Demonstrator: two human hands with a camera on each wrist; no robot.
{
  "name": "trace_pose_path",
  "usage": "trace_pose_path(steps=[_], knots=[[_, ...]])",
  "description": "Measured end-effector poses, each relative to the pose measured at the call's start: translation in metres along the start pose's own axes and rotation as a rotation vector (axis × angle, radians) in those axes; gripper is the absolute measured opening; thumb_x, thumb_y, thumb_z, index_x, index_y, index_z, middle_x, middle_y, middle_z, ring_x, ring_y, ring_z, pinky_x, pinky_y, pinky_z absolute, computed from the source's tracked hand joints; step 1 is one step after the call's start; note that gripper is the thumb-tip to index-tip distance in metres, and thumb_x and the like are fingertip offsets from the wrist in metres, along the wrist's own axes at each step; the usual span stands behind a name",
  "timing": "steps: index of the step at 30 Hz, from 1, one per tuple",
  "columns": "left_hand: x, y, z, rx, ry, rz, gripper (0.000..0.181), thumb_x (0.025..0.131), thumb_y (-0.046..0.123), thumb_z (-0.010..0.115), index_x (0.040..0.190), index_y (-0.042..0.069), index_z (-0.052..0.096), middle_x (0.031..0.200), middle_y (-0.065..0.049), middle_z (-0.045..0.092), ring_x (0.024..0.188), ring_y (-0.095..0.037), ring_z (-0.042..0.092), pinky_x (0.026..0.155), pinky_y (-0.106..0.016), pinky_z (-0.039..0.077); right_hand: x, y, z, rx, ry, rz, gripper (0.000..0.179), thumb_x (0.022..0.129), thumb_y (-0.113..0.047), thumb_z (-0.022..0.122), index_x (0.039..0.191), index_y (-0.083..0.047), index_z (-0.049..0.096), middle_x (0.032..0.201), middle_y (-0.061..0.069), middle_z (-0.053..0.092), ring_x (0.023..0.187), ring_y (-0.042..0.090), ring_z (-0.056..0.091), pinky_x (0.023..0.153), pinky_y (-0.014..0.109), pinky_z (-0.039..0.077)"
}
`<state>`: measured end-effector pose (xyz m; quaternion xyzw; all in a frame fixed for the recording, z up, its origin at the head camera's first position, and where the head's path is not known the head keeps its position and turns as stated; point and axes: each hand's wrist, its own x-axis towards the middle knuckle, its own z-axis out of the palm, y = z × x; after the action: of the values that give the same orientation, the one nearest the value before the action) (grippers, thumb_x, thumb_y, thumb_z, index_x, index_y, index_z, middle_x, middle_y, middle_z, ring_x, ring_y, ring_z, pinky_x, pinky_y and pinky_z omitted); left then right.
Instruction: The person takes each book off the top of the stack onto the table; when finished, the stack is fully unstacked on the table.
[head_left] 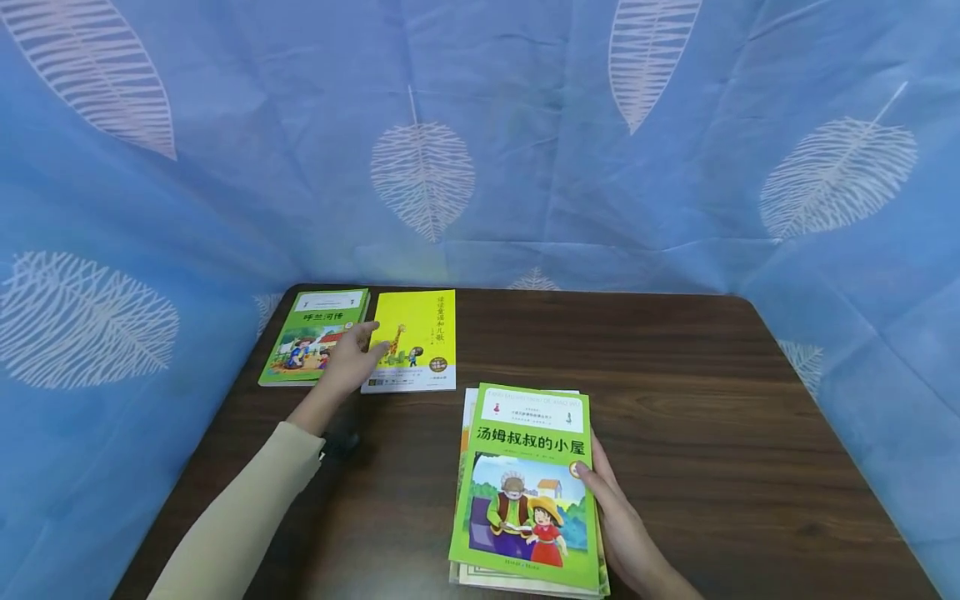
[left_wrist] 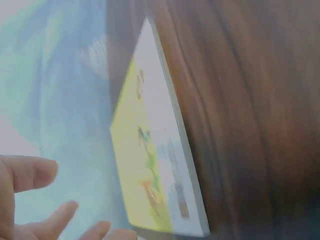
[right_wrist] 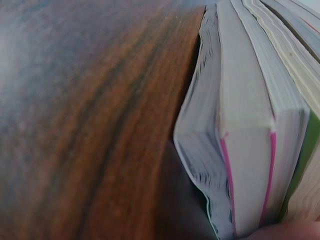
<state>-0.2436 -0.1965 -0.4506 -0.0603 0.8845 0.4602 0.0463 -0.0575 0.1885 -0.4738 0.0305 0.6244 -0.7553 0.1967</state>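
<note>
My left hand (head_left: 351, 360) is left of centre in the frame, thumb and fingers loosely spread and gripping nothing, above the gap between two books; I cannot tell whether a fingertip touches either cover. The yellow book (head_left: 420, 333) lies flat with its long axis running up the frame, its head at the top. Its title, 读读童谣和儿歌, reads downward at the cover's upper right, above a giraffe drawing; the small print on its white lower band is too fine for me to read. Just left of it, the green book (head_left: 292, 329) leans its long axis toward the upper right, titled 呼兰河传.

My right hand (head_left: 626, 525) grips the right side of a stack of books (head_left: 528, 492) at lower centre, thumb on the top cover. That cover stands nearly upright in the frame, title end upward: 汤姆叔叔的小屋, over two seated and standing figures. Everything rests on a dark wooden table (head_left: 697, 400), with blue leaf-patterned cloth (head_left: 517, 167) behind.
</note>
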Motion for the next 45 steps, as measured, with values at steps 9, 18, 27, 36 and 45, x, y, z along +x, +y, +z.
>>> trace_pose_path(steps=[9,18,27,36,45], knots=[[-0.097,0.030,0.046,-0.087,-0.225,-0.009,0.081,0.092,0.063,0.072,0.151,0.011,0.051,0.141,-0.014,0.062,0.121,-0.031,0.067,0.098,-0.047,0.060,0.003,-0.001,0.001,-0.009,0.035,-0.005,0.066,0.114,-0.038,0.038,0.168,-0.041,0.001,0.156,0.007,0.042,0.125,0.019,0.061,0.097,0.034,0.055],[-0.159,0.034,0.089,-0.082,-0.487,0.085,0.099,0.087,0.052,0.082,0.154,-0.004,0.036,0.117,-0.014,0.058,0.098,-0.021,0.062,0.079,-0.033,0.054,-0.001,0.003,-0.002,-0.004,0.003,-0.017,0.065,0.115,-0.038,0.036,0.168,-0.042,-0.002,0.163,0.006,0.033,0.129,0.014,0.058,0.101,0.031,0.053],[-0.143,0.021,0.060,-0.202,-0.585,0.048,0.048,0.099,0.035,0.075,0.125,-0.003,0.062,0.096,-0.007,0.074,0.081,-0.017,0.073,0.067,-0.031,0.061,-0.002,0.000,-0.004,-0.023,-0.042,-0.022,0.069,0.115,-0.044,0.032,0.168,-0.038,-0.011,0.178,-0.002,-0.003,0.140,-0.001,0.042,0.105,0.016,0.041],[-0.098,0.014,0.026,-0.582,-0.889,-0.009,0.045,0.109,0.019,0.056,0.143,-0.002,0.035,0.114,-0.006,0.076,0.099,-0.019,0.079,0.083,-0.034,0.065,0.000,-0.001,-0.005,-0.007,-0.066,-0.041,0.072,0.115,-0.043,0.033,0.168,-0.034,-0.015,0.178,-0.004,-0.015,0.162,0.029,-0.005,0.104,0.007,0.034],[-0.044,0.048,0.054,-0.678,-0.543,-0.108,0.048,0.110,0.023,0.056,0.151,0.010,0.034,0.129,-0.008,0.071,0.104,-0.015,0.076,0.088,-0.034,0.064,0.001,0.000,-0.002,-0.013,-0.044,-0.032,0.072,0.114,-0.045,0.035,0.168,-0.036,-0.012,0.179,-0.001,-0.012,0.162,0.030,-0.002,0.103,0.010,0.037]])
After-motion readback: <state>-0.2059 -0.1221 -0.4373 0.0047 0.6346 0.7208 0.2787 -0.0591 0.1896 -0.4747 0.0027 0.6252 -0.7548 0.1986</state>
